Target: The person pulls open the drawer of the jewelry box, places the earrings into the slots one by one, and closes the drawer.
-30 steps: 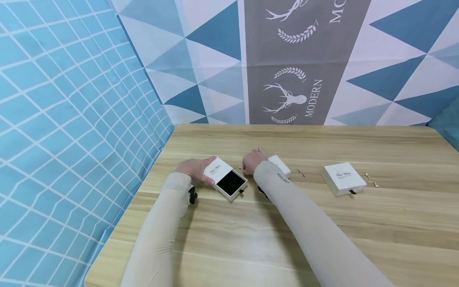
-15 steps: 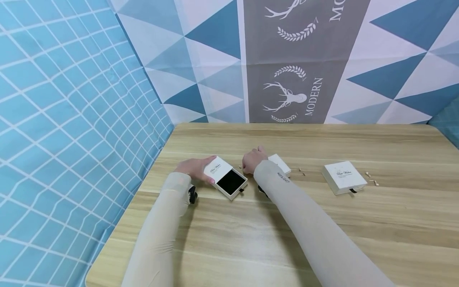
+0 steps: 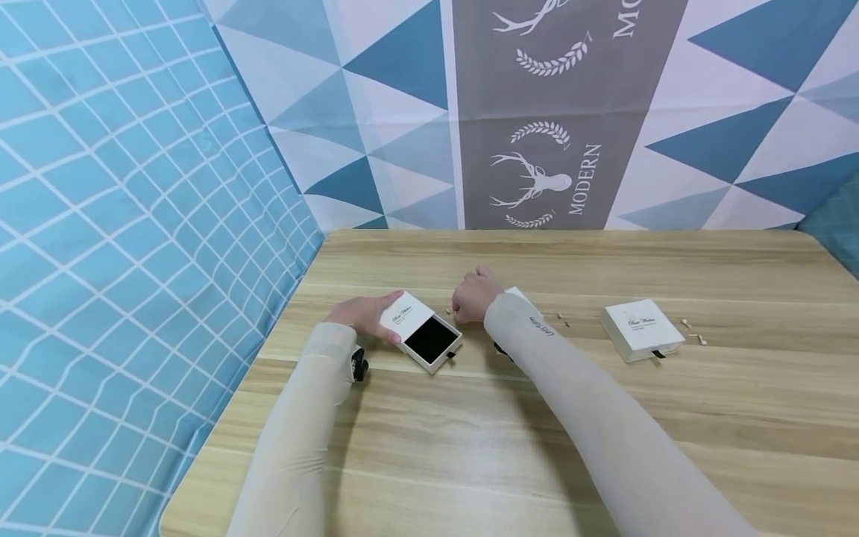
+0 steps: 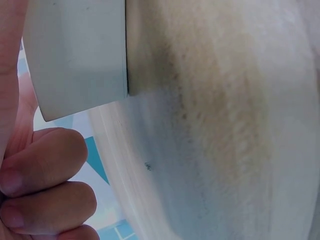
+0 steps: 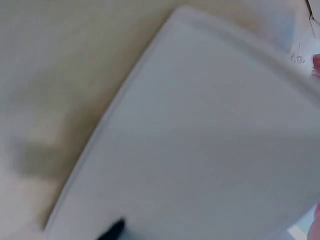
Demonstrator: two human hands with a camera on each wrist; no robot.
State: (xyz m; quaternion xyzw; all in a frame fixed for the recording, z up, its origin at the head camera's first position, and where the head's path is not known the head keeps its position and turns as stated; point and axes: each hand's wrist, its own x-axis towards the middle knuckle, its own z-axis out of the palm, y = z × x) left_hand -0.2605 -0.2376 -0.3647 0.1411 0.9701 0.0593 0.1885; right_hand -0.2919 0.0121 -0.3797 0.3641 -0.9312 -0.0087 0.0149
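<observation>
In the head view my left hand (image 3: 362, 316) grips a white printed slide-out box (image 3: 407, 317) from its left side. The box's drawer (image 3: 432, 343) stands partly pulled out toward the lower right, showing a black lining. Up close in the left wrist view, a plain pale wall of the box (image 4: 75, 60) sits by curled fingers (image 4: 45, 162). Just right of the drawer, my right hand (image 3: 475, 296) reaches down to the table, its fingertips hidden. Near it lies a tiny pale piece (image 3: 448, 312). A second white box (image 5: 200, 135) is beside the right wrist, partly covered by the sleeve in the head view.
A third white box (image 3: 642, 330) with a black pull tab stands farther right. Tiny pale pieces (image 3: 700, 339) lie beside it, and more small bits (image 3: 562, 319) lie right of the second box. A patterned cloth hangs behind the wooden table (image 3: 537, 418).
My right hand has shifted slightly away from me, and its forearm has swung right, covering more of the second box. The left hand and its box stay in place.
</observation>
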